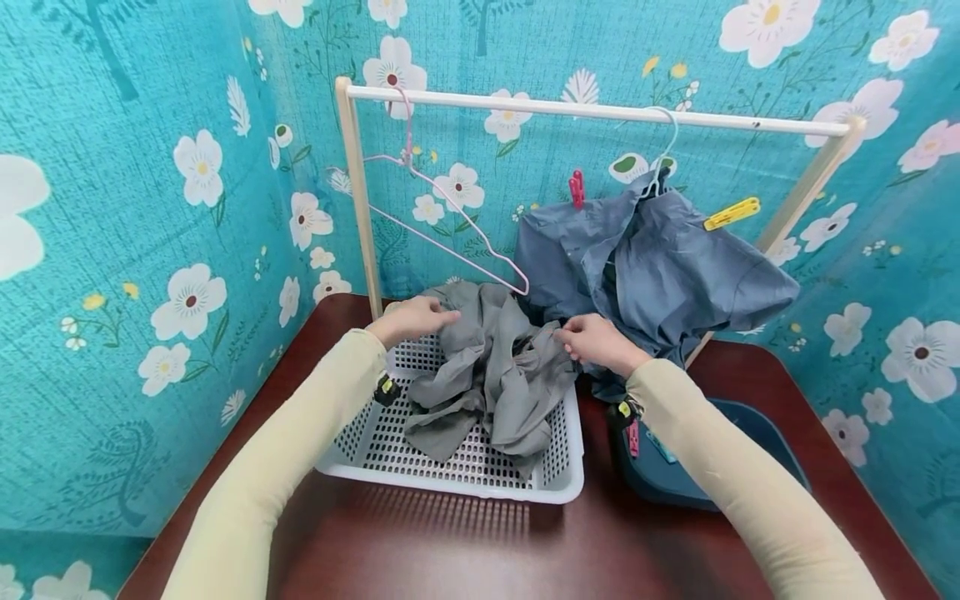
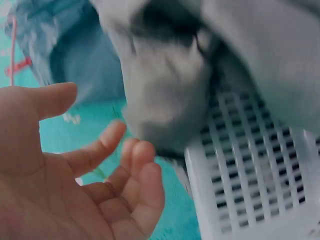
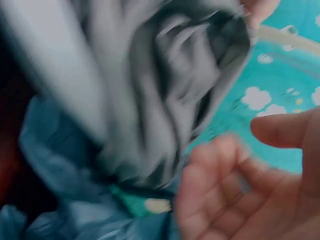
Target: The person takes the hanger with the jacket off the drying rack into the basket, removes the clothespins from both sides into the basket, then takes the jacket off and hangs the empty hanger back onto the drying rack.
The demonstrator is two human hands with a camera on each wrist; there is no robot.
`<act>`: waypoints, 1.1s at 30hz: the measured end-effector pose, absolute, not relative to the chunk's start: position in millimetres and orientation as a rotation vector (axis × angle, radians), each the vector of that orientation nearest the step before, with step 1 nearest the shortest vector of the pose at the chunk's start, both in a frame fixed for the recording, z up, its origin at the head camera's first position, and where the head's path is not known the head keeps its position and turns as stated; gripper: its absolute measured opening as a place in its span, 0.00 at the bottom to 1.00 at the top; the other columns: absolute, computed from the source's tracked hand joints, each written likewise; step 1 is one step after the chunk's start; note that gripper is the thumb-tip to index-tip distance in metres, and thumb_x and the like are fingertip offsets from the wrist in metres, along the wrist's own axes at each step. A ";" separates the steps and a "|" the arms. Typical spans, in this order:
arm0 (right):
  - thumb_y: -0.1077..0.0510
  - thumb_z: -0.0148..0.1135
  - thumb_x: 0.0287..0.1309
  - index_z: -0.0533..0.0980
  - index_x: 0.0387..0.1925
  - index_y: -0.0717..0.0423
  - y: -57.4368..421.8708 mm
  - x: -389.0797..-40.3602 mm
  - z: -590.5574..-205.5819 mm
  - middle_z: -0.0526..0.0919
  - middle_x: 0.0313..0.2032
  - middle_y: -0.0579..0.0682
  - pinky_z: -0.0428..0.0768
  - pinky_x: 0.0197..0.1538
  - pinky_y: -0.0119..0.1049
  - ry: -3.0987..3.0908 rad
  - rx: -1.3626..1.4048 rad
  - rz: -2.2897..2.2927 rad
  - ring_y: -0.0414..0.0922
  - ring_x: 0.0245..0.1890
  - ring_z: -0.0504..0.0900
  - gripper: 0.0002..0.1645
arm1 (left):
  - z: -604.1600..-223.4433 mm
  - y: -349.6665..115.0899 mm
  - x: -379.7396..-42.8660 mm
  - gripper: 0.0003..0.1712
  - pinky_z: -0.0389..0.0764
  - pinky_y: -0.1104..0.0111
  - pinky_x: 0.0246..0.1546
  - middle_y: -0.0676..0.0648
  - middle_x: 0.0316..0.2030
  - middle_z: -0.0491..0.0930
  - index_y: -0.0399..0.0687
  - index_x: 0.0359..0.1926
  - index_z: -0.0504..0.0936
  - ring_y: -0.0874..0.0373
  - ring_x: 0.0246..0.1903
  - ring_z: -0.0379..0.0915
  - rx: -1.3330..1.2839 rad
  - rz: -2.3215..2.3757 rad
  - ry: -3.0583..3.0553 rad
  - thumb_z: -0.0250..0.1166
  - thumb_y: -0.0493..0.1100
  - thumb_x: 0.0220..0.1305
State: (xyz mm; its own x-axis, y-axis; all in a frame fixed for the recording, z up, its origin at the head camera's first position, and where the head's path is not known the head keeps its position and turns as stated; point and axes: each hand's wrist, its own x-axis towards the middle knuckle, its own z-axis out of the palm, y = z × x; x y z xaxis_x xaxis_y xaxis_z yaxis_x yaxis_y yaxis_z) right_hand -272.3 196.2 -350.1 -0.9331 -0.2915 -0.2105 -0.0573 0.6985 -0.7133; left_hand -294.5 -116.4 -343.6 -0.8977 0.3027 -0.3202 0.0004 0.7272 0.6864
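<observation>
A crumpled grey garment [image 1: 495, 367] lies bunched in a white perforated basket [image 1: 567, 492], its far part draped over the back rim. My left hand [image 1: 416, 321] is at the garment's upper left; in the left wrist view its thumb stands apart from loosely bent fingers [image 2: 145, 190], with nothing pinched. On the other side, my right hand [image 1: 600, 342] is at the garment's right edge. The right wrist view, partly blurred, shows bent fingertips right beside the grey cloth [image 3: 150, 100] and the thumb [image 3: 280, 131] held away from them.
Above the basket, a pink hanger [image 1: 465, 212] hangs bare on the white rail [image 1: 525, 102]. Right of it hangs a blue garment [image 1: 660, 258] with a red clothespin [image 1: 576, 189] and a yellow clothespin [image 1: 731, 214]. A dark blue bin [image 1: 780, 450] with clothespins stands at right on the brown table [image 1: 450, 567].
</observation>
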 end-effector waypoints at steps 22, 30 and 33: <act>0.70 0.54 0.61 0.64 0.63 0.67 205.4 -310.2 -386.7 0.71 0.57 0.68 0.71 0.55 0.47 2.609 -0.173 -1.371 0.60 0.58 0.70 0.28 | -361.6 -135.9 -333.4 0.34 0.70 0.51 0.54 0.35 0.58 0.68 0.44 0.72 0.52 0.43 0.54 0.71 0.031 1.414 2.179 0.53 0.50 0.71; 0.48 0.54 0.67 0.54 0.71 0.56 179.8 -312.2 -371.2 0.53 0.69 0.63 0.63 0.59 0.59 2.344 -0.164 -1.370 0.59 0.67 0.56 0.37 | -370.4 -126.0 -340.6 0.37 0.69 0.51 0.55 0.39 0.70 0.51 0.48 0.74 0.46 0.39 0.60 0.64 0.084 1.404 2.066 0.53 0.48 0.72; 0.42 0.56 0.64 0.48 0.73 0.52 167.6 -313.2 -370.6 0.49 0.70 0.62 0.57 0.61 0.63 2.303 -0.175 -1.281 0.59 0.69 0.49 0.45 | -374.2 -121.2 -342.6 0.38 0.71 0.52 0.53 0.41 0.71 0.46 0.50 0.74 0.46 0.38 0.60 0.63 0.071 1.427 2.032 0.55 0.46 0.70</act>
State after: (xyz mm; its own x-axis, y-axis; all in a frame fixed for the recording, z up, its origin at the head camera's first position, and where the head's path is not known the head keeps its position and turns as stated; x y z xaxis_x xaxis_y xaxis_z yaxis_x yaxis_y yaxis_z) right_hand -313.2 167.6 -370.6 -0.8690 -0.3417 -0.3580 0.1241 0.5497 -0.8261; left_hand -342.6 -121.2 -374.2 -0.7902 0.3927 -0.4704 -0.3093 0.4071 0.8594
